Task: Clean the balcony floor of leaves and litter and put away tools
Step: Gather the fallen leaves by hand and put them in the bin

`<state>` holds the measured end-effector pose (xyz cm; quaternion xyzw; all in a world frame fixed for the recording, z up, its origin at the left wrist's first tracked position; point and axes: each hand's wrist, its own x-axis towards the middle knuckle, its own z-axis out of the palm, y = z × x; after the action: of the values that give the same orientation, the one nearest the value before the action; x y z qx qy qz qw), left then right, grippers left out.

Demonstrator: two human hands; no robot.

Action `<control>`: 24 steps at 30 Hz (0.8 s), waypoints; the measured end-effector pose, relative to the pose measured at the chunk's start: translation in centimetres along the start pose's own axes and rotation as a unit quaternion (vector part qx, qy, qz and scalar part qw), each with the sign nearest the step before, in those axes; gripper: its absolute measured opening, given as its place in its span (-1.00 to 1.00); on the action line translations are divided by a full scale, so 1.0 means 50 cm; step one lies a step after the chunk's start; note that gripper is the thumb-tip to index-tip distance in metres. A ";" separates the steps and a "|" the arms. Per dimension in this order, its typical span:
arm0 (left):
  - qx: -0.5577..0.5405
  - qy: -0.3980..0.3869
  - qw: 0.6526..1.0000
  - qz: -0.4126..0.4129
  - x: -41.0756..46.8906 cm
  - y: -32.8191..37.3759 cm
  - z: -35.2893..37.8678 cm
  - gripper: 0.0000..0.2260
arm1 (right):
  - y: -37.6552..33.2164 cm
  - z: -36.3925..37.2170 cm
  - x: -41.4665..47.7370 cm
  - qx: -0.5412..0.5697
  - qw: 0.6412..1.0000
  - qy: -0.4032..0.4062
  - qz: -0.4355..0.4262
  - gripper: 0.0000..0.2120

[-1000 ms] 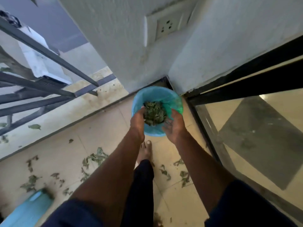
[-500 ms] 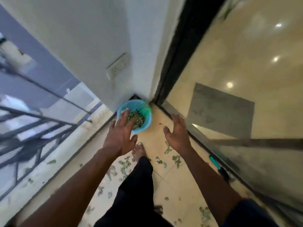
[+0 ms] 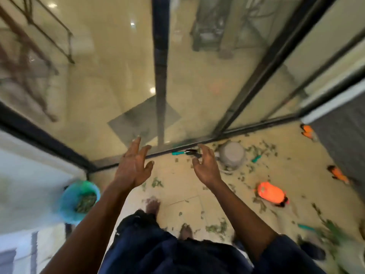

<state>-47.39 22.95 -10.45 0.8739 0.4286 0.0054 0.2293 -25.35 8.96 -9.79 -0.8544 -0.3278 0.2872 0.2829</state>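
Head view, looking down on a tiled balcony floor (image 3: 177,186) beside a glass sliding door (image 3: 197,86). Shows the left hand (image 3: 134,169) raised in front, fingers straight and spread, grip wide open and empty. Shows the right hand (image 3: 206,168) level with it and apart, fingers loosely curved, grip likewise open on nothing. Places the blue bin (image 3: 65,202) at lower left, upright on the floor near the corner of the door frame, with a heap of green leaves (image 3: 87,200) inside. Finds loose leaves (image 3: 215,228) scattered over the tiles to the right, thickest around a grey pot (image 3: 232,155) near the door track. Includes a teal-handled tool (image 3: 178,153) lying along that track, just past the right fingertips in this view (blurred, kind not clear), and a second teal handle (image 3: 255,159) right of the pot. Marks three orange objects (image 3: 271,194) well apart at right. Cuts off two bare feet (image 3: 153,204) at bottom centre.
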 end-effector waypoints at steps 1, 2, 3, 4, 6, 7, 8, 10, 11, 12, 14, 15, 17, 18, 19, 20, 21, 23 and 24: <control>0.005 -0.012 1.000 0.022 0.026 0.026 0.004 -0.42 | 0.022 -0.026 -0.002 0.001 1.000 0.014 0.018 -0.48; 0.008 -0.027 0.998 0.050 0.059 0.060 0.011 -0.42 | 0.049 -0.056 -0.005 0.004 0.999 0.034 0.032 -0.49; 0.008 -0.042 0.996 0.075 0.085 0.091 0.018 -0.42 | 0.075 -0.081 -0.010 0.001 0.998 0.050 0.042 -0.49; 0.006 -0.057 0.993 0.099 0.111 0.123 0.027 -0.41 | 0.099 -0.104 -0.016 -0.001 0.996 0.068 0.053 -0.49; 0.001 -0.085 0.987 0.140 0.155 0.179 0.042 -0.39 | 0.134 -0.140 -0.030 0.005 0.992 0.101 0.081 -0.48; -0.001 -0.100 0.981 0.164 0.176 0.210 0.049 -0.38 | 0.149 -0.154 -0.039 0.013 0.988 0.120 0.100 -0.47; -0.003 -0.114 0.976 0.185 0.192 0.239 0.056 -0.37 | 0.162 -0.166 -0.047 0.018 0.983 0.137 0.119 -0.47; -0.005 -0.145 0.964 0.224 0.223 0.297 0.071 -0.36 | 0.191 -0.184 -0.066 0.029 0.972 0.173 0.159 -0.47; -0.004 -0.157 0.957 0.243 0.234 0.320 0.076 -0.36 | 0.202 -0.188 -0.075 0.035 0.966 0.188 0.175 -0.47; -0.001 -0.171 0.948 0.267 0.247 0.346 0.084 -0.36 | 0.215 -0.193 -0.086 0.044 0.958 0.208 0.194 -0.48; 0.011 -0.199 0.929 0.312 0.265 0.394 0.098 -0.36 | 0.237 -0.200 -0.113 0.066 0.938 0.251 0.230 -0.47; 0.024 -0.210 0.919 0.332 0.274 0.419 0.106 -0.37 | 0.246 -0.202 -0.127 0.078 0.926 0.272 0.251 -0.47; 0.046 -0.214 0.902 0.373 0.291 0.469 0.122 -0.37 | 0.270 -0.204 -0.157 0.096 0.904 0.299 0.289 -0.47; 0.052 -0.215 0.894 0.390 0.300 0.494 0.133 -0.38 | 0.286 -0.204 -0.170 0.102 0.896 0.307 0.305 -0.47; 0.056 -0.218 0.888 0.402 0.310 0.521 0.146 -0.38 | 0.304 -0.207 -0.181 0.105 0.889 0.311 0.319 -0.47; 0.059 -0.221 0.882 0.412 0.320 0.546 0.160 -0.38 | 0.323 -0.212 -0.188 0.107 0.884 0.311 0.331 -0.47; 0.066 -0.221 0.877 0.421 0.329 0.568 0.172 -0.38 | 0.341 -0.219 -0.193 0.110 0.880 0.311 0.341 -0.48; 0.078 -0.223 0.869 0.435 0.350 0.623 0.203 -0.38 | 0.393 -0.244 -0.195 0.112 0.874 0.310 0.356 -0.48; 0.077 -0.220 0.867 0.441 0.361 0.653 0.220 -0.39 | 0.422 -0.260 -0.192 0.111 0.874 0.308 0.360 -0.48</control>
<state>-9.33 14.92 -10.43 0.9653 -0.0639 -0.1196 0.2231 -14.10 -15.03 -12.25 -0.9214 0.1403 0.1259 0.3398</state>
